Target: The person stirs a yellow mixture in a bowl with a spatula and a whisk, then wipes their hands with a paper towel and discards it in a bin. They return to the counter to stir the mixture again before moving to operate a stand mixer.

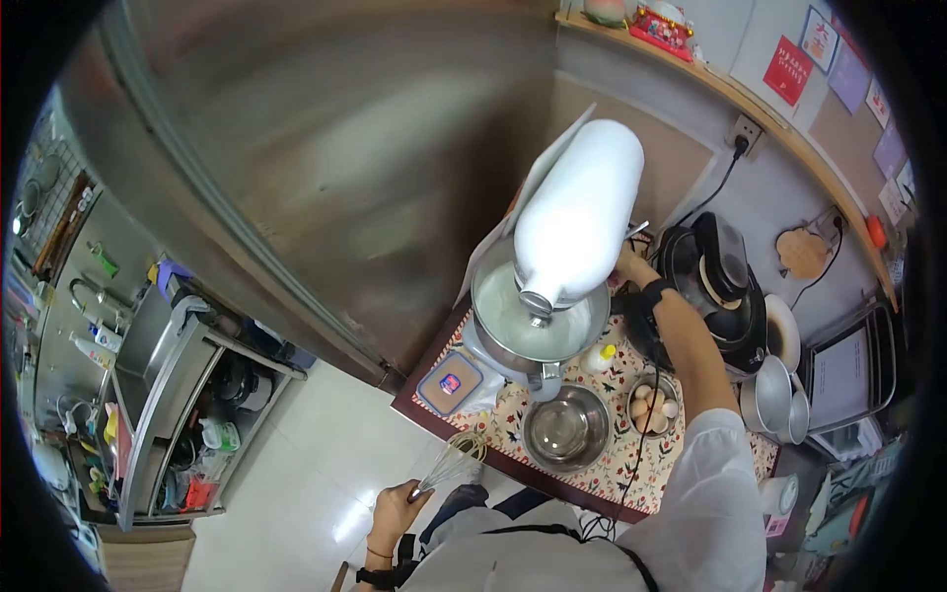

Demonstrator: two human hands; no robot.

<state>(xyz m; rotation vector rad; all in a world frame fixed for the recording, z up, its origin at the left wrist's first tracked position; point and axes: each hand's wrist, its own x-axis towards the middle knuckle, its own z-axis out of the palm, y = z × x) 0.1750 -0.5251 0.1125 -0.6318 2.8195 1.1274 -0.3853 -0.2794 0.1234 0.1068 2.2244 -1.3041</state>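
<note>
My left hand [397, 515] is closed round the handle of a wire whisk [451, 460], held low beside the table's front edge. My right hand [631, 266] reaches to the right side of a white stand mixer [582, 202]; its fingers are mostly hidden behind the mixer. Under the mixer head sits a steel mixing bowl [503, 321] with pale contents. In front of it stand an empty steel bowl [567, 429], a small bowl of eggs [653, 407] and a bottle with a yellow cap [598, 358]. A flat package [451, 383] lies left of them.
The patterned tablecloth [513, 405] covers the table beside a large steel surface [375, 178]. Black appliances [715, 286] and white pots [766, 395] stand at the right. A dark cable [646, 444] crosses the table. A sink [148, 331] is at the left.
</note>
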